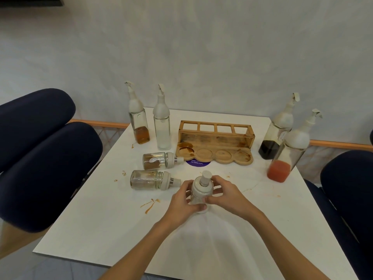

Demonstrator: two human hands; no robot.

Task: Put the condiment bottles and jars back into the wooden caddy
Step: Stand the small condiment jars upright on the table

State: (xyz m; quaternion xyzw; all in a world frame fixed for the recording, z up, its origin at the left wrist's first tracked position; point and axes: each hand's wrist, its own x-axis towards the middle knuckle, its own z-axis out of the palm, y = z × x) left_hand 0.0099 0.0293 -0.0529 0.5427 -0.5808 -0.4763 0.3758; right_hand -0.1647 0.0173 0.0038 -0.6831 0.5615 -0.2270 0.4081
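The left hand [182, 201] and right hand [228, 196] are gripping an upright clear glass jar [201, 188] with a white knobbed lid, six o'clock from the wooden caddy [223, 154].

An eatery — a sauce-stained desk [121, 229] with a wooden condiment caddy [214, 153] and purple keep-clean sticker [198, 163] at 12 o'clock, navy padded chairs [50, 168] at 9 and 3.

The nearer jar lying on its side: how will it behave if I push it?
The nearer lying jar would probably roll: round, on its side. Nearly empty, so likely light. Seemingly glass, so perhaps fragile.
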